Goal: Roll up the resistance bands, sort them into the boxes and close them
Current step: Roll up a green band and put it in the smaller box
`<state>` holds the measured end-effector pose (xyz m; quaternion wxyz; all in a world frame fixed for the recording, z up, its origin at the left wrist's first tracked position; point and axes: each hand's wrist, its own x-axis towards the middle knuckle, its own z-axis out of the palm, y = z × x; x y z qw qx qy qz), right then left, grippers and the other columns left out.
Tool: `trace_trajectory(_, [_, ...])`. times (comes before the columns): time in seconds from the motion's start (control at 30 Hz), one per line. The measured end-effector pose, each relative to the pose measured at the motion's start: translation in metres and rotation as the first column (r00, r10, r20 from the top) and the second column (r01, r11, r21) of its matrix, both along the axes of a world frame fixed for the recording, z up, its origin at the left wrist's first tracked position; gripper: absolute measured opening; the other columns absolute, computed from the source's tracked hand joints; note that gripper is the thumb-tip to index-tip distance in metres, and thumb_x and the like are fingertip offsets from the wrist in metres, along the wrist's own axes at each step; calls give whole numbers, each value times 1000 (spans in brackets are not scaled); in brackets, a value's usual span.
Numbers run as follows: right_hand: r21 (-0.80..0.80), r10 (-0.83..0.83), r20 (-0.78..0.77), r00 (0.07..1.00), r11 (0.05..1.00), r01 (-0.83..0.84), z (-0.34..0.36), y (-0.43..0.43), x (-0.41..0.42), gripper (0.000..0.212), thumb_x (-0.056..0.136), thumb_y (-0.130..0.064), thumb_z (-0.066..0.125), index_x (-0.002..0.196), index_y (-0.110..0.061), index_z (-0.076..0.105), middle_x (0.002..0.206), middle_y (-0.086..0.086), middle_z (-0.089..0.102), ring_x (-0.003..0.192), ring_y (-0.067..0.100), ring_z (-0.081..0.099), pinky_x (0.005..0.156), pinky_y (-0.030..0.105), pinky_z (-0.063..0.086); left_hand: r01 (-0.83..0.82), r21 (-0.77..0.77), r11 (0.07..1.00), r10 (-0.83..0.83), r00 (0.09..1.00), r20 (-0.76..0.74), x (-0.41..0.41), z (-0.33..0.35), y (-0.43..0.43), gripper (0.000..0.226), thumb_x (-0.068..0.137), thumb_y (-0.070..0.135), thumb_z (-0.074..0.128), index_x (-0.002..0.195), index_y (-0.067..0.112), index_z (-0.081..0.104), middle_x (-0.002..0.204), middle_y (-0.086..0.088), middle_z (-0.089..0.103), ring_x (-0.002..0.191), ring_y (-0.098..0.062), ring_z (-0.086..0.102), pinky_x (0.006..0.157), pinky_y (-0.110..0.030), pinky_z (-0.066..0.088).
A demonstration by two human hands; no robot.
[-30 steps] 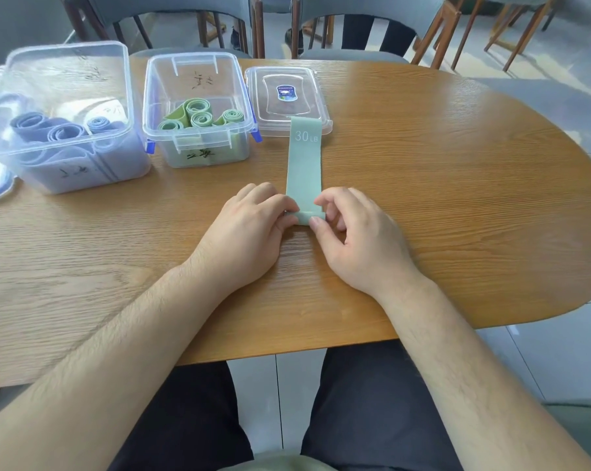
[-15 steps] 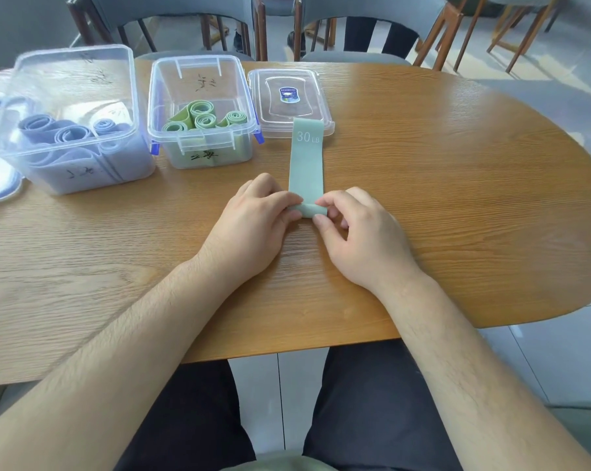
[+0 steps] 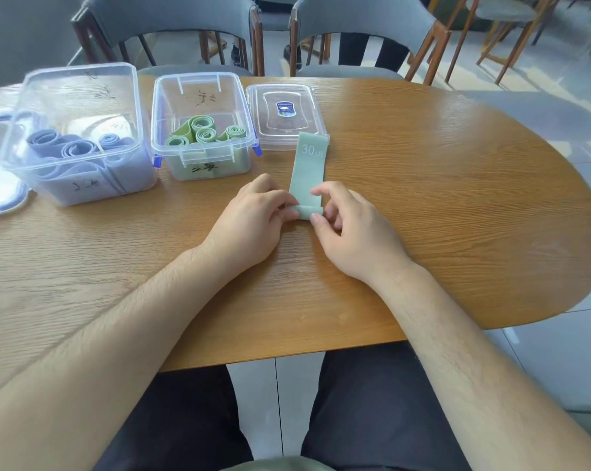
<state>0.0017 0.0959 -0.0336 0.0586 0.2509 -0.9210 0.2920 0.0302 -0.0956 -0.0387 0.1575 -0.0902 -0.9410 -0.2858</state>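
**A:** Where is the green band (image 3: 308, 175)?

**B:** It lies flat on the table (image 3: 457, 198). Its "30 LB" end laps over the near edge of the loose lid (image 3: 283, 96), and its near end is curled into a small roll.

**A:** And the hands?

**B:** The left hand (image 3: 249, 226) and right hand (image 3: 351, 232) each pinch one end of that roll with curled fingers. Behind them, the small box (image 3: 199, 78) holds green rolls and the large box (image 3: 80, 68) holds blue ones.

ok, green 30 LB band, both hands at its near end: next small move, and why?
Probably roll the curled near end forward, toward the 30 LB print. The left hand and right hand pinch a small roll there, while most of the green band lies flat, its far end over the clear lid. The box of green rolls is open.
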Motion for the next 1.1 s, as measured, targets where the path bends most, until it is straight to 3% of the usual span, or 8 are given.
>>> trace_trajectory(0.13, [5,-10,-7,1000,1000,10,0,-2,-2,14,97,-31,58,110,-31,60,88,-11,53,79,8,48,69,33,50,-19,-20,1000,18,999,-26,1,2,4,31,97,31,56,115,11,72,98,-8,60,91,-32,62,85,-41,52])
trace_trajectory(0.33, [45,-27,-70,997,998,31,-1,-4,3,18,96,-33,58,113,-29,60,93,-13,53,86,10,52,70,32,48,25,27,999,-26,999,26,2,-2,-2,27,86,26,76,108,16,63,97,2,54,85,-18,58,86,-41,51])
trace_trajectory(0.47, [54,-21,-106,994,998,27,-5,-1,6,24,91,-41,65,111,-27,60,93,-15,52,87,8,52,68,31,46,41,-1,999,-41,999,-9,4,-3,-1,21,90,27,67,105,12,67,94,0,56,85,-24,57,82,-45,51])
trace_trajectory(0.63, [53,-28,-138,990,998,35,-10,0,4,23,95,-41,61,110,-24,65,93,-13,51,87,7,50,66,29,43,52,-2,999,-52,998,-37,5,-4,-1,27,95,33,58,101,10,71,90,0,57,86,-26,58,80,-39,50])
trace_trajectory(0.8, [30,-44,-139,989,998,49,-13,0,1,26,97,-39,61,114,-21,67,101,-7,54,98,15,55,70,29,42,55,36,998,-53,996,-65,5,-5,0,22,96,30,64,111,13,64,92,4,56,82,-16,54,80,-37,51])
trace_trajectory(0.93, [12,-36,-127,991,999,38,-12,0,0,28,97,-40,60,119,-22,65,100,-10,54,92,10,54,70,28,44,62,30,998,-61,997,-56,5,-7,-2,25,87,32,75,102,17,61,89,7,53,81,-14,51,79,-33,49])
trace_trajectory(1.1, [-23,-42,-95,995,999,40,-7,2,1,20,96,-35,62,113,-27,58,98,-16,53,85,0,46,67,25,43,19,36,999,-16,997,-77,1,-10,-2,17,92,26,72,102,13,68,91,2,55,81,-19,56,79,-35,51])
